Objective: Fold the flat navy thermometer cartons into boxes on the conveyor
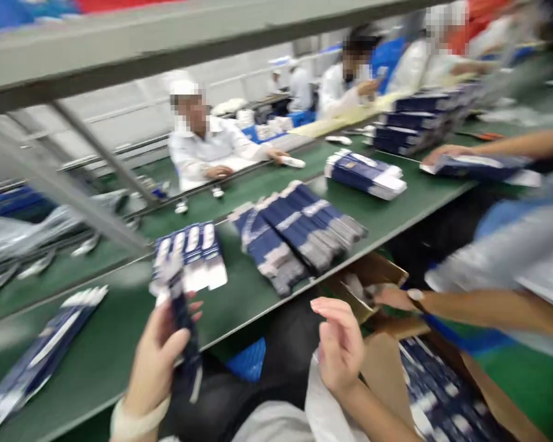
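Observation:
My left hand (154, 350) is closed round a narrow dark blue package (184, 331), held upright above the table's front edge; it is blurred. Just behind it lies a row of blue and white packages (207, 252), each with a white oval. My right hand (341, 347) is raised off the table with loosely bent fingers and nothing visible in it. Between and beyond my hands, a spread row of blue and grey packages (299, 227) lies overlapped on the green table (230, 307).
Blue-white packages (50, 350) lie at left. A bundle (364, 172) and taller stacks (405, 123) stand at right. Below right is an open carton (387, 374) of packages. A co-worker's hand (391, 298) reaches into another box. A metal beam (166, 55) crosses overhead.

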{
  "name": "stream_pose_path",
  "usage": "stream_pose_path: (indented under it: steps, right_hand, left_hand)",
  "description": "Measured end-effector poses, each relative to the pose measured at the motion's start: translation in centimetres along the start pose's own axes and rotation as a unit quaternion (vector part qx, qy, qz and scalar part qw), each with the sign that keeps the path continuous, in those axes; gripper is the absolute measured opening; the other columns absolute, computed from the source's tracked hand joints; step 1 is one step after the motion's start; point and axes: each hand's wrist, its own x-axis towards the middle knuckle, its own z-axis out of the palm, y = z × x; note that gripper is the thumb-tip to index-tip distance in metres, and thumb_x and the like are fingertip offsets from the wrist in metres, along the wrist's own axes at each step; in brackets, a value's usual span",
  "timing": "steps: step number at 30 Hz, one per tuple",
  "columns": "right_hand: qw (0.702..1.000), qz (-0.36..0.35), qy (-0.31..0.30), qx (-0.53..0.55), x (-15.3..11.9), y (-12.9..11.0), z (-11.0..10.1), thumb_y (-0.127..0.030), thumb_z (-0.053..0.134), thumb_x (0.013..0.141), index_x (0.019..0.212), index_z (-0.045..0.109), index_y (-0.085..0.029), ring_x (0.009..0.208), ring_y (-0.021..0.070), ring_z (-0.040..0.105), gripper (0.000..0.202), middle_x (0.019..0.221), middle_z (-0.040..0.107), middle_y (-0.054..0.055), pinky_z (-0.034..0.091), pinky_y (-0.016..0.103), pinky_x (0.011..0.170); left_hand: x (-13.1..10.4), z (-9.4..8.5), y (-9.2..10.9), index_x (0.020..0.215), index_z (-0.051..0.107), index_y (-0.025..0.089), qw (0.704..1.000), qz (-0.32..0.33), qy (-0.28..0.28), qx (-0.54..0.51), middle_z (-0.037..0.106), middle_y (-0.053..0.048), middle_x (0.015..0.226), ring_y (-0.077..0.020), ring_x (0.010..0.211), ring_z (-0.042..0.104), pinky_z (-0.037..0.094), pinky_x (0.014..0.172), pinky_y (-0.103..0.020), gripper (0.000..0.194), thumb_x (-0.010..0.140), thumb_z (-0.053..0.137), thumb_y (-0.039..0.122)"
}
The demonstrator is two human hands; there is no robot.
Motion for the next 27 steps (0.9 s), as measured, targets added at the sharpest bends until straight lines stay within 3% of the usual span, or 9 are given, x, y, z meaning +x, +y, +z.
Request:
stream_pose_path:
  steps: [2,5,8,11,14,17,20,23,27]
  right_hand:
    - [0.978,0.061,-0.174,0.093,1.6,-2.3,3.4,-0.032,0.057,0.081,0.117,0.05,-0.028,0.107,0.0218,0.054,0.037,0.111,0.057,0.007,0.042,0.042,0.094]
    - [0.885,0.174,-0.397,0.17,3.3,-3.5,9.1,-0.048,0.073,0.063,0.132,0.035,-0.025,0.123,0.0266,0.042,0.082,0.133,0.044,0.01,0.037,0.044,0.102]
    - [0.812,0.241,-0.492,0.201,3.7,-3.4,13.5,-0.05,0.078,0.053,0.125,0.045,-0.022,0.11,0.0269,0.054,0.083,0.121,0.055,0.01,0.045,0.043,0.093]
    - [0.803,0.278,-0.49,0.194,3.4,-3.3,15.8,-0.042,0.08,0.053,0.106,0.059,-0.017,0.089,0.0256,0.064,0.062,0.098,0.067,0.008,0.052,0.041,0.082]
    - [0.839,0.282,-0.438,0.156,3.1,-3.4,17.6,-0.036,0.079,0.056,0.093,0.065,-0.016,0.085,0.0259,0.066,0.045,0.092,0.07,0.008,0.054,0.038,0.077]
    - [0.876,0.298,-0.355,0.136,3.2,-3.7,19.7,-0.034,0.08,0.055,0.094,0.065,-0.016,0.081,0.0254,0.067,0.045,0.091,0.071,0.008,0.055,0.037,0.074]
    - [0.883,0.331,-0.301,0.143,3.5,-4.1,22.2,-0.035,0.081,0.052,0.092,0.066,-0.015,0.08,0.026,0.067,0.047,0.089,0.071,0.008,0.055,0.039,0.074]
    - [0.868,0.357,-0.313,0.146,3.4,-4.5,24.1,-0.038,0.08,0.052,0.088,0.067,-0.014,0.083,0.0268,0.067,0.044,0.089,0.071,0.008,0.053,0.043,0.079]
    - [0.835,0.353,-0.399,0.142,2.6,-4.6,25.0,-0.04,0.077,0.057,0.088,0.068,-0.016,0.087,0.0269,0.066,0.04,0.093,0.071,0.008,0.051,0.046,0.084]
  left_hand:
    - [-0.6,0.0,-0.6,0.129,0.038,0.017,0.997,0.009,-0.045,-0.064,0.048,-0.015,0.13,-0.0304,0.113,0.052,0.043,0.096,-0.041,0.074,0.068,0.068,0.045]
    - [-0.5,0.1,-0.1,0.134,0.033,0.019,0.992,0.041,-0.092,-0.072,0.04,-0.014,0.137,-0.0314,0.123,0.042,0.035,0.103,-0.042,0.086,0.062,0.076,0.034]
    - [-0.8,-0.4,0.6,0.133,0.034,0.02,0.993,0.058,-0.082,-0.06,0.042,-0.013,0.136,-0.0302,0.122,0.043,0.036,0.102,-0.041,0.085,0.06,0.077,0.029]
    - [-1.3,-1.8,0.9,0.126,0.042,0.02,0.997,0.044,-0.043,-0.046,0.053,-0.009,0.124,-0.0266,0.112,0.051,0.042,0.095,-0.038,0.073,0.062,0.076,0.028]
    - [-1.1,-3.6,1.1,0.11,0.055,0.017,1.0,0.006,-0.007,-0.028,0.063,-0.006,0.104,-0.024,0.097,0.058,0.047,0.086,-0.034,0.056,0.061,0.076,0.032]
    - [-0.6,-5.0,1.2,0.097,0.061,0.015,0.999,-0.038,0.019,-0.024,0.066,-0.004,0.091,-0.022,0.084,0.06,0.049,0.076,-0.032,0.047,0.058,0.077,0.037]
    - [-0.3,-6.0,0.7,0.089,0.064,0.014,0.996,-0.07,0.018,-0.048,0.067,-0.003,0.084,-0.0201,0.078,0.06,0.049,0.073,-0.031,0.041,0.058,0.077,0.037]
    - [-0.2,-6.8,-0.2,0.08,0.065,0.011,0.991,-0.086,0.041,-0.092,0.066,-0.002,0.074,-0.0169,0.069,0.059,0.048,0.068,-0.029,0.03,0.069,0.068,0.038]
    - [-0.1,-8.0,-1.1,0.067,0.061,0.011,0.989,-0.058,0.089,-0.098,0.058,0.001,0.058,-0.012,0.055,0.053,0.045,0.056,-0.025,0.032,0.074,0.062,0.042]
